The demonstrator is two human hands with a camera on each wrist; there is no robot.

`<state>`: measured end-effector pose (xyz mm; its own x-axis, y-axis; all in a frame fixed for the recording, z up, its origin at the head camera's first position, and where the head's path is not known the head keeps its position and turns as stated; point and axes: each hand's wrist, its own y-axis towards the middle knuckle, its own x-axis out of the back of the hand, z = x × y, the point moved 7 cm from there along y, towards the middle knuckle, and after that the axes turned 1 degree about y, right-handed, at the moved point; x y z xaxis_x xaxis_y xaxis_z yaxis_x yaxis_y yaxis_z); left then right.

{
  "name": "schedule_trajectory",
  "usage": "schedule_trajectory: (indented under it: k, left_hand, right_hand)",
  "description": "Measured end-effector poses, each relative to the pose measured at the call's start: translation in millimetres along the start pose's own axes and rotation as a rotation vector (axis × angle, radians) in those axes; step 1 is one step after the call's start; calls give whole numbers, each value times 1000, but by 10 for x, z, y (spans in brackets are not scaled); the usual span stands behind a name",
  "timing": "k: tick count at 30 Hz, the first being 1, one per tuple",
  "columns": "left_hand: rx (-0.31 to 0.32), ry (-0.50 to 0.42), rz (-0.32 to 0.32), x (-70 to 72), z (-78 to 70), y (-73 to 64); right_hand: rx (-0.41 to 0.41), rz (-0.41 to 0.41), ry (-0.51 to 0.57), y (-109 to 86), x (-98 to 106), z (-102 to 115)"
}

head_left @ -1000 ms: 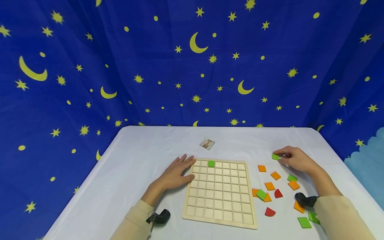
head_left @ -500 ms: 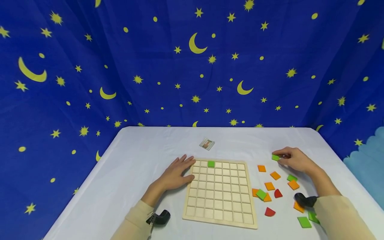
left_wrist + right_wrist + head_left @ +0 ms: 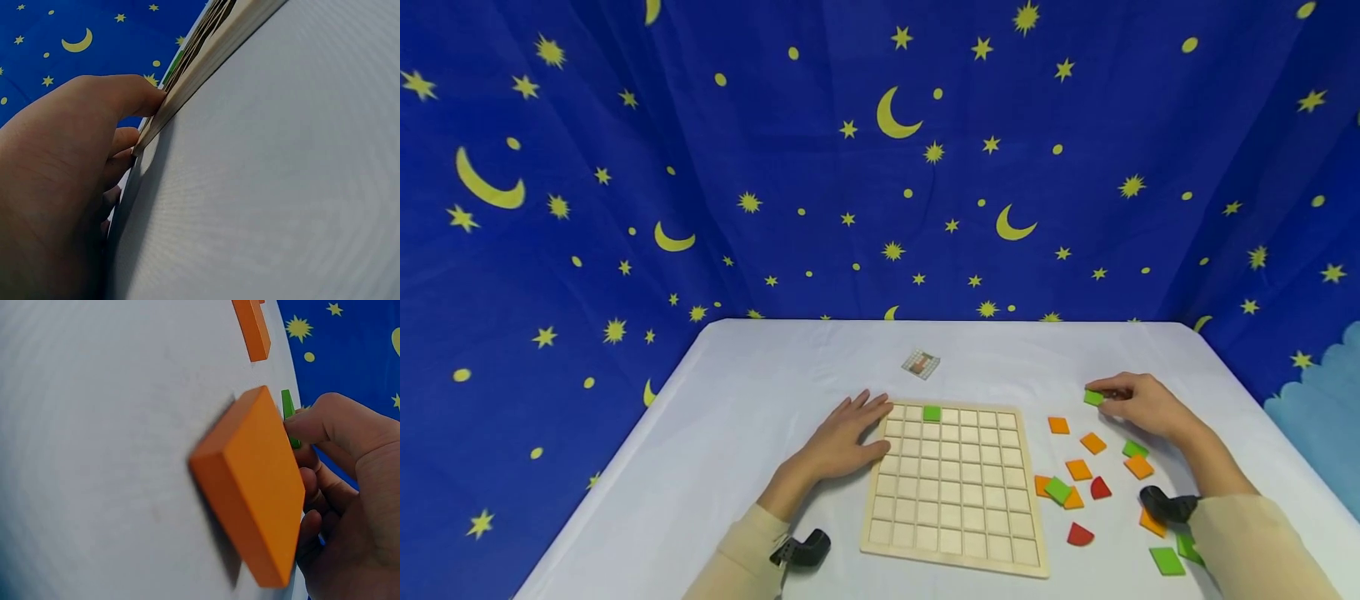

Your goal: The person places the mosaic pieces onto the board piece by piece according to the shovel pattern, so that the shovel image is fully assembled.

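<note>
A wooden grid board (image 3: 955, 563) lies on the white table, with one green square tile (image 3: 932, 413) in its far row, third cell from the left. My left hand (image 3: 842, 442) rests at the board's left edge, fingers spread; in the left wrist view the thumb (image 3: 134, 95) touches the rim. Over on the right, my right hand (image 3: 1142, 406) pinches another green square tile (image 3: 1093, 397) between thumb and fingers, at or just above the table. The right wrist view shows only a sliver of that tile (image 3: 287, 403), partly hidden by the thumb.
Several orange tiles (image 3: 1078, 470), green tiles (image 3: 1167, 561) and two red quarter-round tiles (image 3: 1080, 534) lie scattered right of the board, some overlapping. A small card with a grid picture (image 3: 921, 363) lies beyond the board. A blue star-patterned curtain (image 3: 820, 167) stands behind the table.
The head view has shifted slightly. Both hands and the tiles keep their places, and the right hand still pinches the green tile.
</note>
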<state>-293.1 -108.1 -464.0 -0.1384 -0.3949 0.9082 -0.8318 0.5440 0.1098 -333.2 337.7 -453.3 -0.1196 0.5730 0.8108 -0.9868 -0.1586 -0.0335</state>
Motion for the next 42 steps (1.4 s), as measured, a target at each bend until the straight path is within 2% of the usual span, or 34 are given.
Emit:
schedule_trajectory:
  k: [12,18,23,37,42]
  left_hand:
    - [4,7,-2,21,24,3]
    - [7,15,13,-13,41,-10]
    - [2,5,12,-32,38,-10]
    - [10,12,16,-18,41,29]
    - [15,14,16,-32,45,14]
  right_hand:
    - [15,7,0,36,-1,49]
    - [27,44,12,51,-57,192]
    - [70,80,18,86,-132,352]
    - [103,75,28,175,-209,550]
    - [137,94,61,168,-269,683]
